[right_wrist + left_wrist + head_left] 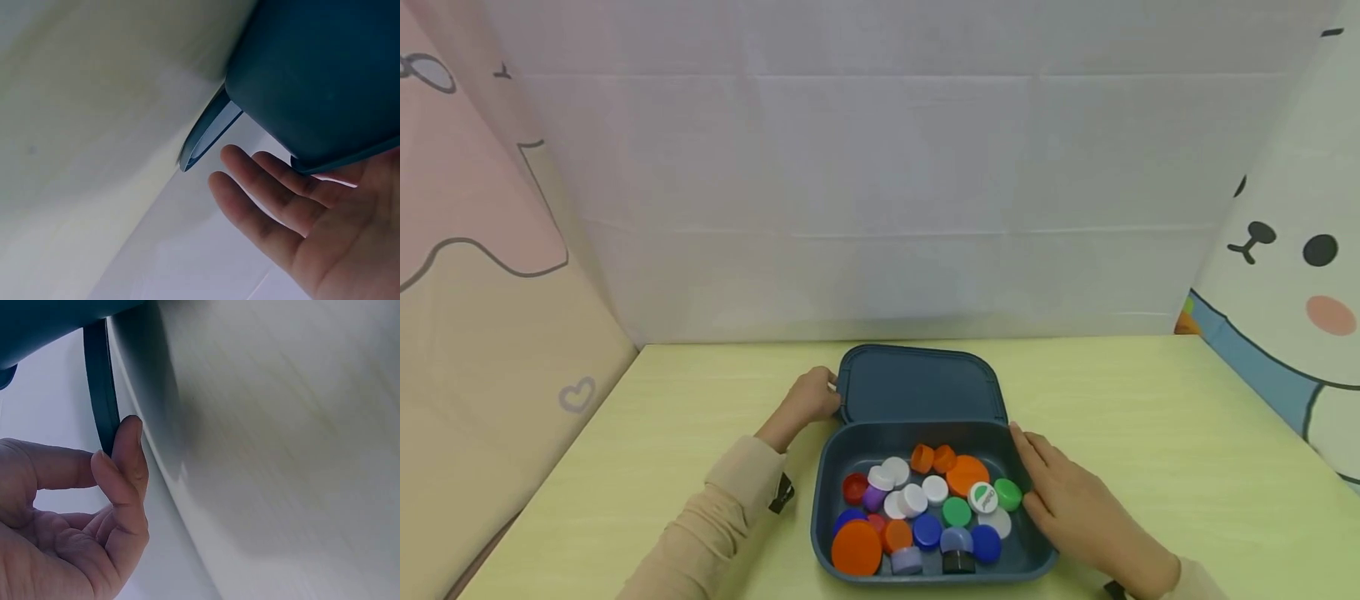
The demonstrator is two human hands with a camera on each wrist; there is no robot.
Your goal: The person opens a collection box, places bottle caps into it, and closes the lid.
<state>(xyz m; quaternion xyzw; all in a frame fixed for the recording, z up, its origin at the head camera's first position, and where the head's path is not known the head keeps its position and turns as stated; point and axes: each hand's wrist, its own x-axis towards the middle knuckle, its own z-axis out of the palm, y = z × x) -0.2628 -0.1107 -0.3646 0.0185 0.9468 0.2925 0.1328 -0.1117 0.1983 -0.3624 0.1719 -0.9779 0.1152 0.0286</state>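
A dark blue lunch-box-like container (818, 500) stands on the table, filled with loose bottle caps (913, 500) in orange, white, blue, green, red and purple. Directly behind it is its dark blue lid (917, 383). My left hand (811, 398) pinches the lid's left edge; the left wrist view shows thumb and fingertips on that thin edge (100, 387). At the container's right side rests my right hand (1075, 504), its fingers fairly straight along the rim. From the right wrist, the container's outer wall (312, 75) hangs over the spread fingers (250, 219).
The pale yellow table (1150, 433) extends to both sides of the container. A white sheet (887, 183) rises behind the table's far edge. Printed cloths with cartoon shapes, one at left (490, 350) and one at right (1285, 317), flank it.
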